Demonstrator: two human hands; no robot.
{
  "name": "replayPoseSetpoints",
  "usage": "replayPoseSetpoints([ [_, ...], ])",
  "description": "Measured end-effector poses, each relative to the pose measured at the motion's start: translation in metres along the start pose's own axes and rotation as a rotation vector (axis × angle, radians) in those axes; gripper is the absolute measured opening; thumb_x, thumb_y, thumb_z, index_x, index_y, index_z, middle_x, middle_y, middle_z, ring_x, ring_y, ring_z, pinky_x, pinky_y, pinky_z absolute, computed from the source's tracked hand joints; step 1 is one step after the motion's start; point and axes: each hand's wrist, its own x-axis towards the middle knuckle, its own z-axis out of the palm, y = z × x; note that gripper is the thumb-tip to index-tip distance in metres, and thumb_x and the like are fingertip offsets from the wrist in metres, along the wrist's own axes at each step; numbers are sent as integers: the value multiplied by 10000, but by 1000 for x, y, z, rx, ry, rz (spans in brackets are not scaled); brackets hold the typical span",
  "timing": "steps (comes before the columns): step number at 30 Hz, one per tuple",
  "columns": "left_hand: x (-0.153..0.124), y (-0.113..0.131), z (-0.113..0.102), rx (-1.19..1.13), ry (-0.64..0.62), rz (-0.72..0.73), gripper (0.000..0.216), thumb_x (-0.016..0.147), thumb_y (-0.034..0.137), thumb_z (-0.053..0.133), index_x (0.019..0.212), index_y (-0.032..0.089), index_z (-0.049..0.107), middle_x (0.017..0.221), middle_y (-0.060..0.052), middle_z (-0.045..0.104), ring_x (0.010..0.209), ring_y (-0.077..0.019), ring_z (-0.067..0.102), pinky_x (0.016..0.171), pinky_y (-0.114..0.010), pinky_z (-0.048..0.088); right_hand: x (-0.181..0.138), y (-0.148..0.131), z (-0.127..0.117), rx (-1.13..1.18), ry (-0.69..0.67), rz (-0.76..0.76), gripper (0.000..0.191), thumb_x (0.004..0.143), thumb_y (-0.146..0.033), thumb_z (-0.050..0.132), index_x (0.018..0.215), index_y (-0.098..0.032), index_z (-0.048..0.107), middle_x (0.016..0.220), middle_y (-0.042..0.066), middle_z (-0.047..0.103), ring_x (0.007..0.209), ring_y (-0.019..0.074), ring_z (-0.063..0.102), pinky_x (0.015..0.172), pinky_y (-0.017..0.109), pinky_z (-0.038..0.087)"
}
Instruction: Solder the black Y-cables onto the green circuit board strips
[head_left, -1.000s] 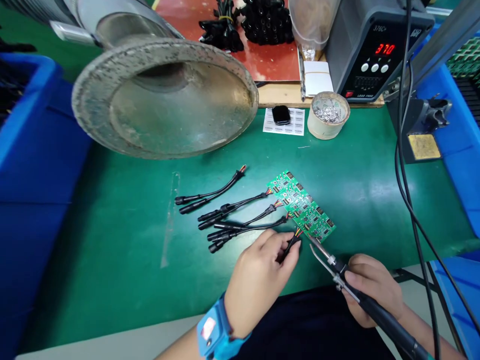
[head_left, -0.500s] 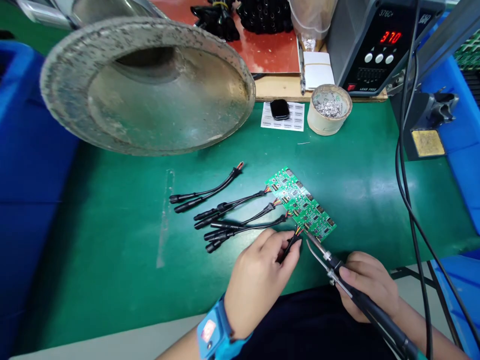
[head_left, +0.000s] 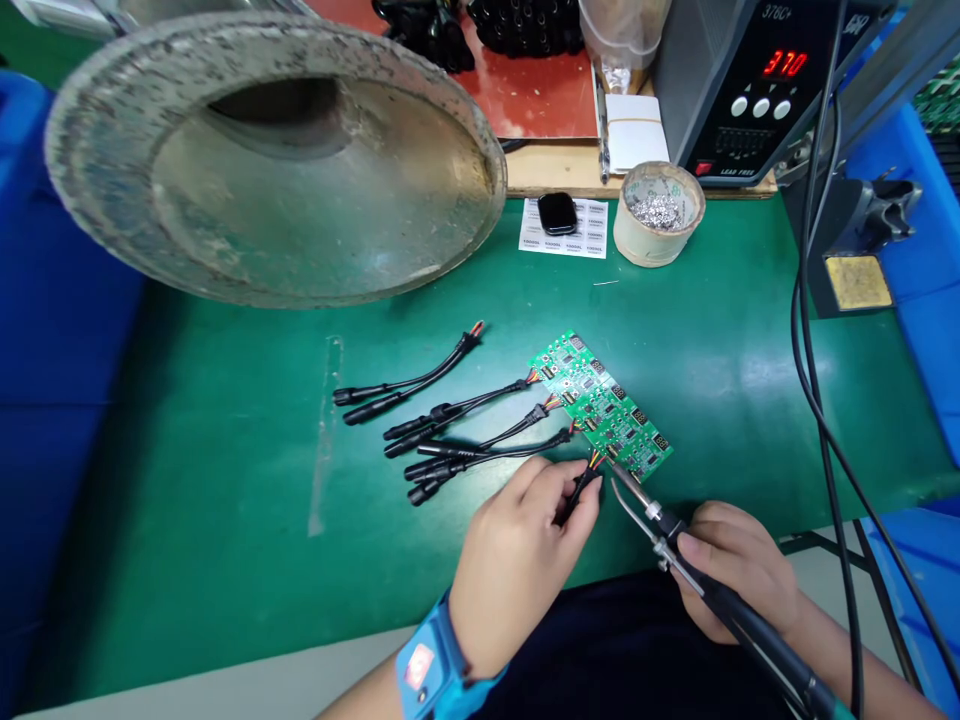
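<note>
Between the thumb and fingers of my left hand (head_left: 525, 540) is a black cable (head_left: 581, 487), its coloured wire ends against the lower left edge of a green circuit board (head_left: 600, 400). My right hand (head_left: 739, 570) is wrapped round a soldering iron (head_left: 675, 535) with a thin metal feed tube beside its tip. That tip touches or nearly touches the board where the wires meet it; I cannot tell which. Several black cables (head_left: 487, 400) run left from the same board edge. One loose black cable pair (head_left: 420, 378) lies apart, further back.
A large metal fume hood (head_left: 300, 200) hangs over the back left. Behind the board are a round solder pot (head_left: 658, 215), a label sheet (head_left: 532, 240) with a black watch-like piece (head_left: 557, 213), and a soldering station (head_left: 750, 100). Cords (head_left: 810, 350) hang at right by an iron stand (head_left: 847, 245).
The view has shifted slightly, so the hood appears a little further left. Both hands, the soldering iron and the board hold nearly the same positions.
</note>
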Motion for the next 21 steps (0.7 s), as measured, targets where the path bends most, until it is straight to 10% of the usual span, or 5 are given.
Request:
replayPoseSetpoints([
  [21, -2, 0, 2, 36, 51, 55, 143, 832, 249, 587, 899, 133, 637, 671, 0, 563, 545, -107, 567, 490, -223, 468, -7, 3, 6, 33, 30, -29, 455, 717, -19, 550, 1166, -80, 509, 710, 86, 608, 593, 169, 506, 473, 300, 456],
])
